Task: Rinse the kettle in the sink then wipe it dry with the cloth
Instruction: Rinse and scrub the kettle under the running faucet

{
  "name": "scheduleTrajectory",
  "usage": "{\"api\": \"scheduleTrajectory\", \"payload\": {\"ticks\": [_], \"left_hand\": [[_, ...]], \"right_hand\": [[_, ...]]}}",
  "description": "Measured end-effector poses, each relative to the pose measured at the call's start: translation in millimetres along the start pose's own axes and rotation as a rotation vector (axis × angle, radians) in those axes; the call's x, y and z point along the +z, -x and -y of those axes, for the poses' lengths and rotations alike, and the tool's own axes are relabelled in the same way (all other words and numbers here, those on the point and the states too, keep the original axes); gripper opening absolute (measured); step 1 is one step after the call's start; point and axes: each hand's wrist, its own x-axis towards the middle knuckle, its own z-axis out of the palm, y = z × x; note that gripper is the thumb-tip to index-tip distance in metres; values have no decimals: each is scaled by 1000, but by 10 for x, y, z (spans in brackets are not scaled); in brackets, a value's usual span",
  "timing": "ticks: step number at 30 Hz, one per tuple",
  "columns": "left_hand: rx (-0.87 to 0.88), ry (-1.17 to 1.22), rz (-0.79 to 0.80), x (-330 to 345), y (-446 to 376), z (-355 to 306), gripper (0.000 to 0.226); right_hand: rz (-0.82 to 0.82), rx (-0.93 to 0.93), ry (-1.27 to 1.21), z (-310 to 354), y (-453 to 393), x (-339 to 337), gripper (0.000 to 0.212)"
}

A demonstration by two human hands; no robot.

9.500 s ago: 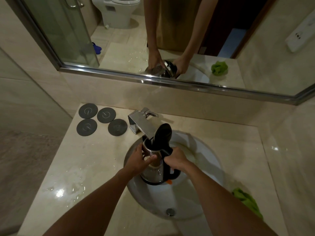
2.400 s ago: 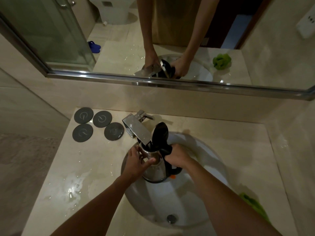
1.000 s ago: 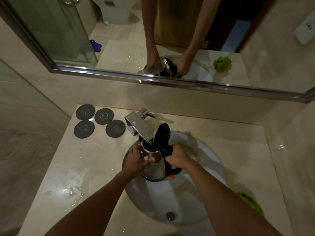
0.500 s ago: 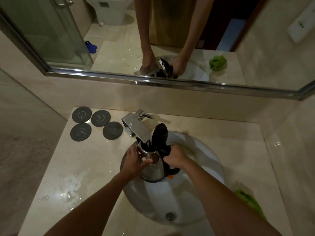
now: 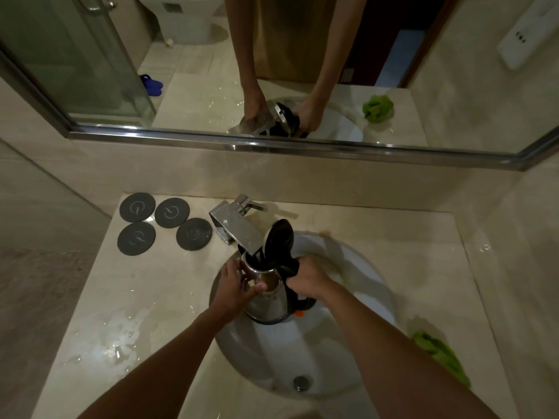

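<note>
A steel kettle point(image 5: 267, 303) with a black handle stands upright over the white sink point(image 5: 357, 300), its black lid point(image 5: 279, 241) flipped up. Its mouth sits right under the flat chrome tap spout point(image 5: 239, 229). My left hand point(image 5: 237, 287) grips the kettle's steel body near the rim. My right hand point(image 5: 305, 281) is wrapped round the black handle. A green cloth point(image 5: 440, 356) lies crumpled on the counter to the right of the sink, partly hidden by my right forearm.
Several dark round coasters point(image 5: 165, 225) lie at the counter's back left. A water puddle point(image 5: 124, 334) spreads over the counter left of the sink. The drain point(image 5: 301, 382) is at the basin's near side. A wall mirror point(image 5: 272, 65) runs behind the counter.
Both hands keep the same hold on the kettle under the tap. Only the view has shifted slightly.
</note>
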Motion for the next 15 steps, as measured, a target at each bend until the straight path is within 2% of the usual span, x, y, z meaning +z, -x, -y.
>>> {"api": "scheduleTrajectory", "payload": {"ticks": [3,7,15], "left_hand": [[-6,-23,-23,5,-12,11,87],[-13,-44,-38,11,-9,6,86],[-19,-42,-32,12,3,11,87]], "right_hand": [[1,-7,0,-7,1,2,5],[-5,6,3,-25,-9,15,16],[-10,16,-4,-28,-11,32,21]]}}
